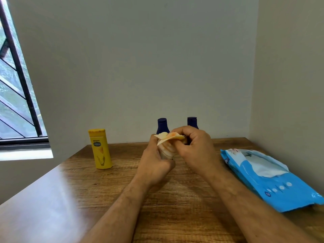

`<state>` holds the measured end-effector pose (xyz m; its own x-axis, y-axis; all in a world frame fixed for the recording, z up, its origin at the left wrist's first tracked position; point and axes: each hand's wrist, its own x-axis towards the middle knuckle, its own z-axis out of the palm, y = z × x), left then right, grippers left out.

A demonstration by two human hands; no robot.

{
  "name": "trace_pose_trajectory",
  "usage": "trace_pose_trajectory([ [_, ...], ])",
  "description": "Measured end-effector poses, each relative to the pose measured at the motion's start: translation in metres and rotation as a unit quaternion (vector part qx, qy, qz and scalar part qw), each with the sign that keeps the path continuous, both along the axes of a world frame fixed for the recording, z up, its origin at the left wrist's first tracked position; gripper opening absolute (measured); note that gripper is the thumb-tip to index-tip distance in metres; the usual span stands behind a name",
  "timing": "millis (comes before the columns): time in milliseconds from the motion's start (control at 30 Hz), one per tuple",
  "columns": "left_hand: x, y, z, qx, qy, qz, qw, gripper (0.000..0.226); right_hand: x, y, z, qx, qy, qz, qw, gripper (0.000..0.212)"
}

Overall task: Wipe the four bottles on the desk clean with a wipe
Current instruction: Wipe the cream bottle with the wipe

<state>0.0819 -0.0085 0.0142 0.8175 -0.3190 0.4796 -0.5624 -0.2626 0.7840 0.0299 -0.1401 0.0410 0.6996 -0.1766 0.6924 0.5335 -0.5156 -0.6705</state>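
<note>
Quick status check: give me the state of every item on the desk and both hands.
Yellow bottle: upright on desk, cap shut, untouched.
Two blue-capped bottles: upright at back, partly hidden.
Held bottle: lifted, wrapped in wipe.
Wipe: pressed on held bottle.
Wipe pack: flat, flap open.
Left hand: grips held bottle.
Right hand: pinches wipe.

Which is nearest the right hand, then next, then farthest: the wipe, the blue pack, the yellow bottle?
1. Wipe: pinched in the right hand itself, over the held bottle.
2. Blue pack: lying on the desk to its right.
3. Yellow bottle: standing far left, beyond the left hand.
</note>
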Motion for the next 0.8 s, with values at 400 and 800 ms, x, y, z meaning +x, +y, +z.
trace_pose_trajectory([
  [400,-0.005,0.0,-0.003,0.036,-0.034,-0.023,0.999,0.059,0.0,-0.007,0.002,-0.068,0.011,-0.016,0.998,0.008],
  [800,0.004,0.003,-0.003,-0.004,-0.027,0.001,1.0,0.058,-0.005,-0.006,0.004,-0.074,0.001,0.032,0.997,0.017],
])
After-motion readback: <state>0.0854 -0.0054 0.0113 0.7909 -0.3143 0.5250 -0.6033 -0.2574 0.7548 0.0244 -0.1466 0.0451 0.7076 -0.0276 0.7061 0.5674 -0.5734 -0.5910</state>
